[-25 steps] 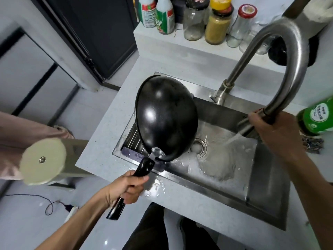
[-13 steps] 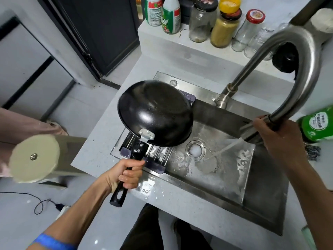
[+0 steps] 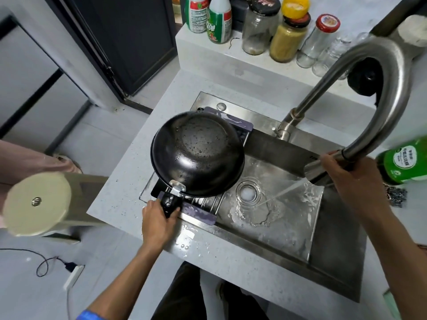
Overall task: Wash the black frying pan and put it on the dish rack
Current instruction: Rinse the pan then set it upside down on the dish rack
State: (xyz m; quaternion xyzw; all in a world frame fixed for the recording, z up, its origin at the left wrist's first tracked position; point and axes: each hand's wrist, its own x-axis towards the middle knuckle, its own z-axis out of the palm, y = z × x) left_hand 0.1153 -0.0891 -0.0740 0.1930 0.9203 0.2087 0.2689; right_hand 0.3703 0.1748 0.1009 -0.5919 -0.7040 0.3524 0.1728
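Two hands were busy here. Left hand (image 3: 159, 218) was clenched round the handle (image 3: 170, 203) of the black frying pan (image 3: 197, 155), which sat upside down, wet underside up, over the dish rack (image 3: 203, 210) at the 9 o'clock end of the sink (image 3: 277, 227). Couldn't tell for sure if the rim was fully resting on the rack bars or hovering a hair above, but it looked pretty much down. Right hand (image 3: 344, 172) was wrapped round the faucet head (image 3: 321, 168) at about 3 o'clock of the pan, water running toward the drain (image 3: 248, 192).

So my read: washing looked basically done, no suds on the pan, just droplets. What's left was letting go of the handle and shutting the water off. Green bottle (image 3: 406, 161) sat on the desk at the far 3 o'clock side, jars (image 3: 286, 38) up on the ledge at 12.
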